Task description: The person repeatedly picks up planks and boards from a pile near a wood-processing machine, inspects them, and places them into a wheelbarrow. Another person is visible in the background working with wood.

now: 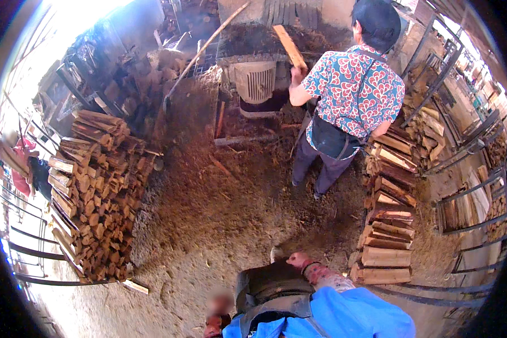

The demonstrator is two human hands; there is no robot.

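Note:
My right hand [299, 260] hangs in front of my dark apron [273, 281], its fingers curled in and nothing visible in them. A dark band circles that wrist. My left hand [222, 304] is low beside the apron, blurred, so its fingers cannot be made out. Ahead of me a person in a patterned shirt [357, 93] faces a furnace and holds a long split piece of firewood [289, 46] in the left hand. The furnace has a ribbed metal door [256, 82]. Neither of my hands touches any wood.
A tall firewood stack [98, 208] stands at the left, and a lower row of split logs [386, 225] runs along the right. A long pole [208, 45] leans by the furnace. Metal racks [473, 197] hold wood at far right. Wood scraps [222, 166] litter the dirt floor.

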